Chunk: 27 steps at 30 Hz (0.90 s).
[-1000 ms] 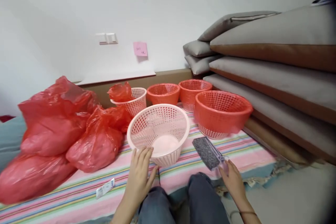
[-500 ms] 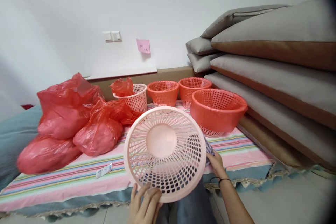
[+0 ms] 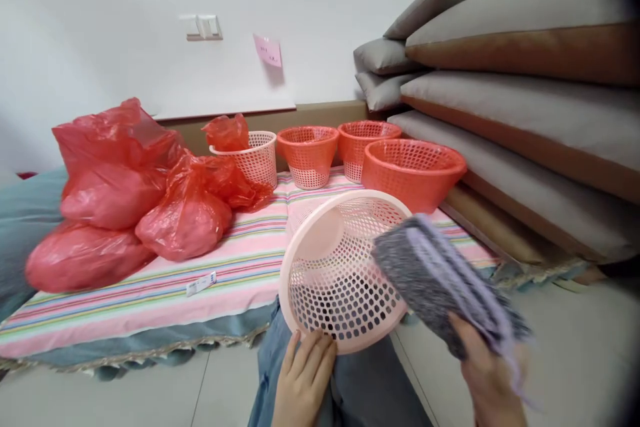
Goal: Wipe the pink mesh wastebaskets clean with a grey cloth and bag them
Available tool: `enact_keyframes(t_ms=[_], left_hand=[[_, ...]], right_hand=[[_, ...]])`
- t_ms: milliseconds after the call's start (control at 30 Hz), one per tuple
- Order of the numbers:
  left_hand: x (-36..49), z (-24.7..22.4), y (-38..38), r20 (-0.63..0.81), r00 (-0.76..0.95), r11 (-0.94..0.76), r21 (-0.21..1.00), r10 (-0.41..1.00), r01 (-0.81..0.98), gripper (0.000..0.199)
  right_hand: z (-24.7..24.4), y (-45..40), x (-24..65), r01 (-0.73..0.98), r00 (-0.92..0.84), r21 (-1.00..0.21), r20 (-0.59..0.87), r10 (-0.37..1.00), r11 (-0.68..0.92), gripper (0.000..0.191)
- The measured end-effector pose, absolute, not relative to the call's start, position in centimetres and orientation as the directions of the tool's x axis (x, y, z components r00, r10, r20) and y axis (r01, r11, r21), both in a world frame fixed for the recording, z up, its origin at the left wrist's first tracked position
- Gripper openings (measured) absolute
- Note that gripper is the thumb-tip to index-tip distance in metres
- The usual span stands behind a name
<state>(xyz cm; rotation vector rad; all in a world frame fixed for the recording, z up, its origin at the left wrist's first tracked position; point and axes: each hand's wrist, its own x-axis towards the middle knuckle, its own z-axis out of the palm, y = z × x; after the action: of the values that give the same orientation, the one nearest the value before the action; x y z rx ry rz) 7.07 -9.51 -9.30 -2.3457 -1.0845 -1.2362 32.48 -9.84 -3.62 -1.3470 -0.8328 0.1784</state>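
Note:
A pale pink plastic basket (image 3: 345, 320) is tilted on its side above my lap, its mouth facing me. My left hand (image 3: 306, 373) grips its lower rim, fingers over the edge. Right of the basket, my right hand (image 3: 485, 360) holds a folded grey cloth with lilac stripes (image 3: 440, 280), blurred by motion. The cloth's upper left end overlaps the basket's right rim in view. Whether they touch, I cannot tell.
Tied red plastic bags (image 3: 185, 220) lie on the left of the striped cover (image 3: 250, 253). Behind stand a pink basket (image 3: 260, 160) and several red-lined baskets (image 3: 415, 173). Grey-brown cushions (image 3: 510, 100) are stacked at right. A white label (image 3: 201, 284) lies near the front edge.
My right hand has come out from behind the basket to the right, bringing the grey and lilac cloth into fuller view. The basket has turned and shifted right. The camera view has tilted down.

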Motion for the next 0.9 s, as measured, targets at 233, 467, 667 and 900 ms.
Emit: enact_keyframes(t_ms=[233,467,667,900], left_hand=[[5.4,-10.1,-11.8,0.811,0.388,-0.709,0.046,0.438,0.704,0.037],[4.2,-8.7,-7.6,0.667,-0.325,-0.49,0.727,0.67,0.481,0.09],[6.1,-7.2,-6.0,0.173,-0.385,-0.193,0.981,0.907,-0.014,0.046],[8.2,-8.7,-5.1,-0.228,-0.43,-0.049,0.838,0.874,-0.544,0.053]], right_hand=[[-6.2,-3.1,25.3,0.6,0.134,-0.722,0.515,0.847,0.344,0.035],[-10.3,-4.2,24.2,0.587,-0.323,-0.751,0.127,0.938,0.304,0.049],[-8.8,-1.7,23.8,0.522,-0.102,-0.832,0.158,0.982,0.188,0.051],[-11.4,0.0,18.9,0.895,-0.061,-0.423,0.198,0.978,0.141,0.061]])
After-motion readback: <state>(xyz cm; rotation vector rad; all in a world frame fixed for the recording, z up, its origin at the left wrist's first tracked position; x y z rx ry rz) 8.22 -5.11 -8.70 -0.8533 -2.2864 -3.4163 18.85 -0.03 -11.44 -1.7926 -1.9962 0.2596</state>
